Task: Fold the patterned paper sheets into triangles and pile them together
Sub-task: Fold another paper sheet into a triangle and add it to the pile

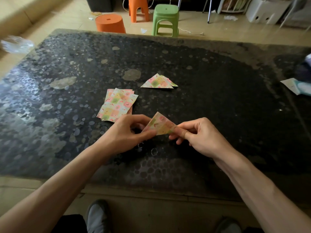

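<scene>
I pinch the folded sheet (pixel 159 125) between my left hand (pixel 129 132) and right hand (pixel 198 137), above the table (pixel 218 98). If my grip slips, its edges may misalign, making a crooked triangle for the pile (pixel 159 82).

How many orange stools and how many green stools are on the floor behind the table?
Orange stools: 2
Green stools: 1
Total: 3

Only the flat stack (pixel 117 105) and triangle pile (pixel 159 82) obstruct the table (pixel 218 98).
</scene>
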`<state>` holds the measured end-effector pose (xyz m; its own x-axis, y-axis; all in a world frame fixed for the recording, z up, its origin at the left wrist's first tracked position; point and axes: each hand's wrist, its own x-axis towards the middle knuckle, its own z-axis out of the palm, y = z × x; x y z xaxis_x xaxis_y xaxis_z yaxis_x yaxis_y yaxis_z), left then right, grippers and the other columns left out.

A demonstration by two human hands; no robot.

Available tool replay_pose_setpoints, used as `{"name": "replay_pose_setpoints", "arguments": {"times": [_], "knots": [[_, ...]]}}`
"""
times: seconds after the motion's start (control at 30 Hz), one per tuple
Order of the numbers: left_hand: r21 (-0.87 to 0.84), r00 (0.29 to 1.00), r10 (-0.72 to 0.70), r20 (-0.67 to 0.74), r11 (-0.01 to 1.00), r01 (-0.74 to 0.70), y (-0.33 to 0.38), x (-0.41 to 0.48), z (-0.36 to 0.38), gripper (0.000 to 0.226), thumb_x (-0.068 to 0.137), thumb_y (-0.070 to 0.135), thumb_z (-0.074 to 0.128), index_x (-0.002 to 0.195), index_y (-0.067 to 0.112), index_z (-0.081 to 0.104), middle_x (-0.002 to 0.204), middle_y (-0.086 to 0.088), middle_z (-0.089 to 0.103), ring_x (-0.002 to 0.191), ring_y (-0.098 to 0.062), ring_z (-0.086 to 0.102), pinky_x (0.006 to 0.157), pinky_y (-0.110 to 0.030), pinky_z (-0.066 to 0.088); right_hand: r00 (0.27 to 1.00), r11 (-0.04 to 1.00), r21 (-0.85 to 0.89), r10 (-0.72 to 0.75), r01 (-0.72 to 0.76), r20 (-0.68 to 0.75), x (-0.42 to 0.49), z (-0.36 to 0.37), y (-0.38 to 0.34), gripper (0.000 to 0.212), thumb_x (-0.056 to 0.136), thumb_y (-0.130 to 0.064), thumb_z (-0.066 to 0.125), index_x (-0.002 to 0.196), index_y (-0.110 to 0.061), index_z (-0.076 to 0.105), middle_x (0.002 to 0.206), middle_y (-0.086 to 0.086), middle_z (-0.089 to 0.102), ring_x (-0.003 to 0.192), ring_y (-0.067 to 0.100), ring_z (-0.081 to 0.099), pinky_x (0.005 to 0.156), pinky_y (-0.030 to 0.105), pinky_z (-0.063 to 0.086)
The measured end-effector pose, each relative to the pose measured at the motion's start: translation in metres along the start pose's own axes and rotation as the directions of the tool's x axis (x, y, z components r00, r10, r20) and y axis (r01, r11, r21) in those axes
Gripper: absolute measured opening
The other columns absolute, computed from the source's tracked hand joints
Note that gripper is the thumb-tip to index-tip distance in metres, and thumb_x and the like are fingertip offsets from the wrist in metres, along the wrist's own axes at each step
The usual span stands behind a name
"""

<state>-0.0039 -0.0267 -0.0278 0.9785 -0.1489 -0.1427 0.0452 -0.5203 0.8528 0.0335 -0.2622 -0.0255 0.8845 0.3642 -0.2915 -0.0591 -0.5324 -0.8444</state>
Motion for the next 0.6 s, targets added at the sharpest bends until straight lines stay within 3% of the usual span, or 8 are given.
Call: {"name": "replay_pose_setpoints", "arguments": {"times": [0.07,0.17,0.3,0.43,0.6], "knots": [[-0.081,0.999,0.043,-0.028,0.996,-0.045,0.002,0.0,0.001,0.023,0.089,0.037,0.073,0.109,0.025,0.077,0.096,0.011,0.078,0.091,-0.002,0.072,0.077,-0.013,0.053,0.998,1.0,-0.011,0.001,-0.001,0.057,-0.001,-0.001,-0.002,0.017,0.101,-0.029,0.064,0.102,-0.028,0.081,0.088,-0.016,0.078,0.083,0.002,0.073,0.079,0.021,0.053],[-0.132,0.992,0.027,-0.127,0.99,-0.044,0.004,0.0,0.004,0.015,0.091,0.041,0.071,0.094,0.029,0.081,0.079,0.004,0.076,0.069,-0.005,0.067,0.06,-0.018,0.047,0.985,0.997,0.047,-0.073,0.067,0.154,-0.004,-0.001,-0.008,0.018,0.1,-0.034,0.065,0.109,-0.03,0.08,0.097,-0.016,0.078,0.093,0.001,0.072,0.087,0.024,0.056],[-0.104,0.993,0.032,-0.112,0.994,-0.044,0.003,0.0,0.004,0.015,0.091,0.043,0.071,0.088,0.031,0.081,0.066,0.007,0.07,0.056,-0.001,0.056,0.052,-0.016,0.038,0.981,0.978,0.105,-0.187,0.182,0.041,-0.004,0.005,-0.008,0.017,0.096,-0.034,0.071,0.104,-0.024,0.081,0.095,-0.01,0.079,0.092,0.007,0.074,0.084,0.027,0.06],[-0.165,0.996,0.051,-0.068,0.984,-0.062,0.006,-0.002,0.01,0.017,0.093,0.043,0.069,0.095,0.03,0.081,0.086,0.005,0.078,0.079,-0.013,0.073,0.068,-0.025,0.054,0.986,0.987,-0.001,-0.162,0.162,-0.041,-0.001,0.01,-0.003,0.01,0.094,-0.033,0.074,0.096,-0.028,0.082,0.09,-0.015,0.077,0.089,0.002,0.073,0.084,0.032,0.061],[-0.093,0.981,0.034,-0.194,0.994,-0.053,0.007,0.0,0.01,0.016,0.095,0.038,0.069,0.089,0.03,0.081,0.079,0.003,0.076,0.074,-0.019,0.071,0.063,-0.038,0.052,0.976,0.976,0.044,-0.213,0.215,-0.038,-0.001,0.017,-0.003,0.014,0.097,-0.035,0.07,0.101,-0.027,0.08,0.094,-0.011,0.077,0.091,0.007,0.073,0.084,0.035,0.061]]}}
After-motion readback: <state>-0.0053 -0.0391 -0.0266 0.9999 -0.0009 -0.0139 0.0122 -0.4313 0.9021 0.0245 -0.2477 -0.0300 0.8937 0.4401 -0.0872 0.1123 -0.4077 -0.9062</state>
